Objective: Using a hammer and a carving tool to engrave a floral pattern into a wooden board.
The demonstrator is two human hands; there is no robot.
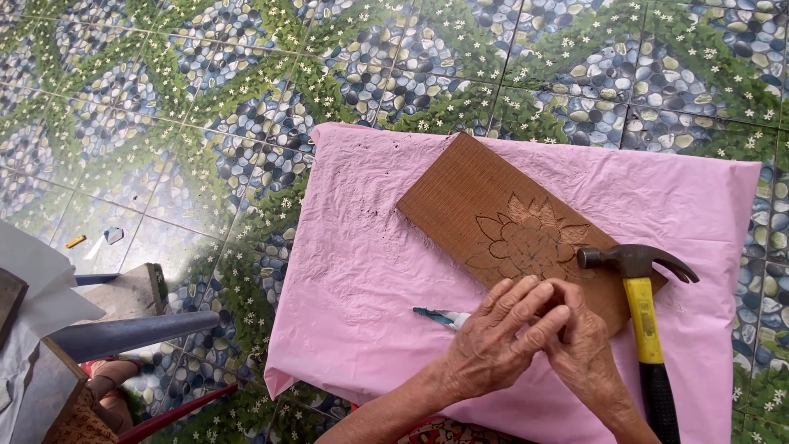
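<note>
A brown wooden board (485, 205) with a flower carved into it lies slanted on a pink plastic sheet (362, 247). My left hand (493, 341) and my right hand (583, 349) are pressed together at the board's near edge, fingers overlapping, just below the carved flower. Whether they hold anything between them is hidden. A claw hammer (645, 321) with a yellow and black handle lies to the right, its steel head resting on the board's corner. A small teal-handled tool (440, 316) lies on the sheet just left of my left hand.
The sheet covers a small table above a floor of pebble-and-flower patterned tiles (205, 107). At the lower left stand a grey-blue bar (131, 333), a wooden block (131, 292) and a white cloth (33, 279). Small scraps (94, 240) lie on the floor.
</note>
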